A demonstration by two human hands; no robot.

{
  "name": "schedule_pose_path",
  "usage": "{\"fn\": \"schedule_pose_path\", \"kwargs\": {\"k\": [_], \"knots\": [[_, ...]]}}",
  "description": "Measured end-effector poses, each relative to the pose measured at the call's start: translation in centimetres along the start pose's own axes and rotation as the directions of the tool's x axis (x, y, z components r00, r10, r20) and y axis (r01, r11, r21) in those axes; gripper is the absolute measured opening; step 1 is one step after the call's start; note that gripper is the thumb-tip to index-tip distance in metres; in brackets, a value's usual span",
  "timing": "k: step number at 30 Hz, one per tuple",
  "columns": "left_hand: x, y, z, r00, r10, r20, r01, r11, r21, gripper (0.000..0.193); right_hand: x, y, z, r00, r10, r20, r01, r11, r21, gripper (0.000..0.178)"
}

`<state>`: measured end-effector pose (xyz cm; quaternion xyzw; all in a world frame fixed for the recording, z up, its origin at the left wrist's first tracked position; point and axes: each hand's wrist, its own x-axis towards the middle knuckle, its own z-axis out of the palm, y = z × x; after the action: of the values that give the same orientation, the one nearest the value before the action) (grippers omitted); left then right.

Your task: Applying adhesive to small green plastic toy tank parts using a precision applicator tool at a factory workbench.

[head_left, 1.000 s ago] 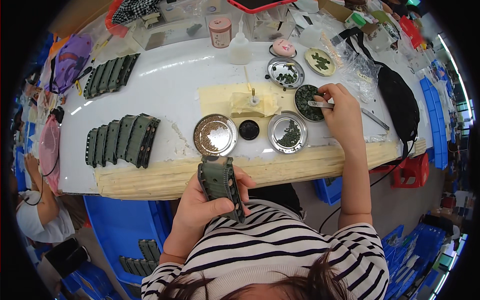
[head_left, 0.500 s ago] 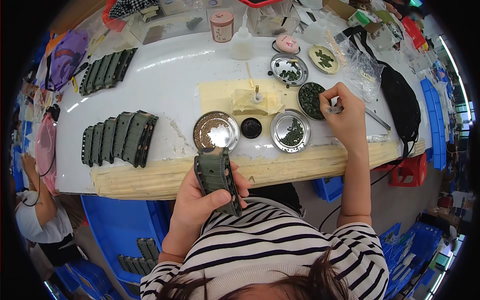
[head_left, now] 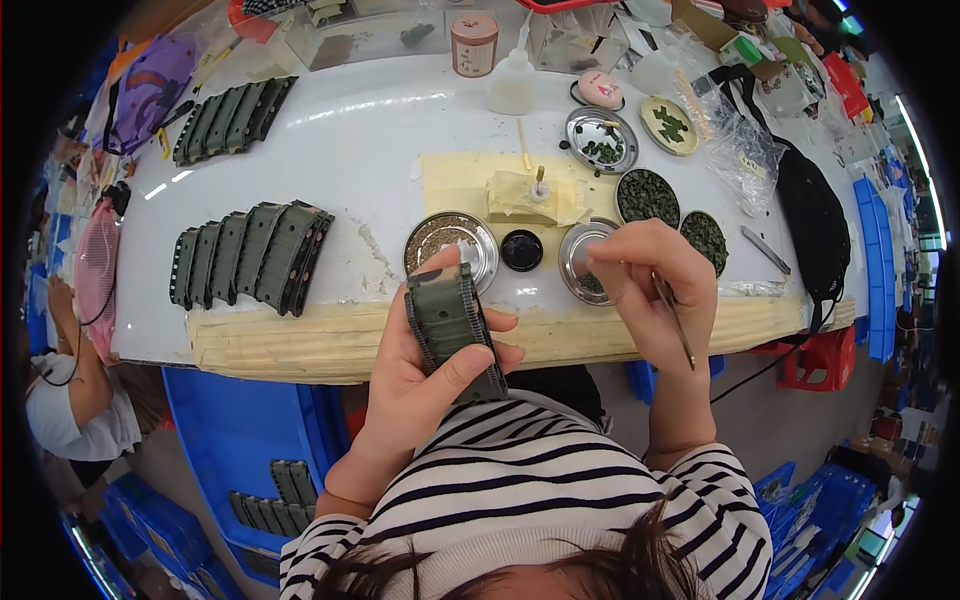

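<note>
My left hand (head_left: 418, 390) is wrapped round a curved, ribbed dark green piece (head_left: 445, 320) with toothed edges and small holes, held up in front of the table edge. My right hand (head_left: 665, 270) pinches slim metal tweezers (head_left: 677, 322), whose rear end sticks out below the palm. Its fingertips are over a shallow silver dish (head_left: 572, 245) of small green bits, partly covering it. Whether anything sits in the tweezer tips cannot be made out. Close by are a dish of brown grains (head_left: 412, 240), a small black pot (head_left: 521, 250) and two tins of dark green chips (head_left: 647, 196).
Similar ribbed pieces stand in a row (head_left: 250, 258) at left, with another group (head_left: 235, 120) behind. A taped block (head_left: 535, 198) with an upright pin is mid-table. Other tweezers (head_left: 766, 250) and a black bag (head_left: 815, 215) lie at right. A blue bin (head_left: 235, 430) is below left.
My right hand has come from the tin of green chips toward the ribbed piece, still holding the tweezers. The piece has tilted slightly in my left hand. The whole view has shifted a little.
</note>
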<state>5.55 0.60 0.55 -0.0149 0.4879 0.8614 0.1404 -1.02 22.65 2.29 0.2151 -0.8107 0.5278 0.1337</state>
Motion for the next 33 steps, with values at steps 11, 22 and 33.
{"fn": "schedule_pose_path", "kwargs": {"k": [11, 22, 33], "knots": [[-0.5, -0.4, 1.0, 0.997, 0.081, -0.019, -0.078, 0.988, 0.131, 0.072, -0.3, -1.9, 3.0, 0.99, -0.002, 0.142, -0.022, 0.986, 0.167, 0.023], [0.3, -0.7, 0.6, 0.993, 0.111, 0.049, -0.12, 0.961, 0.25, 0.059, -1.1, -0.4, 3.6, 0.944, 0.272, 0.185, -0.318, 0.897, 0.306, 0.018], [0.4, -1.1, 0.2, 0.978, 0.2, 0.05, -0.203, 0.884, 0.421, 0.058, 0.2, -1.3, 3.7, 0.991, -0.082, 0.107, 0.081, 0.997, 0.016, 0.02]]}}
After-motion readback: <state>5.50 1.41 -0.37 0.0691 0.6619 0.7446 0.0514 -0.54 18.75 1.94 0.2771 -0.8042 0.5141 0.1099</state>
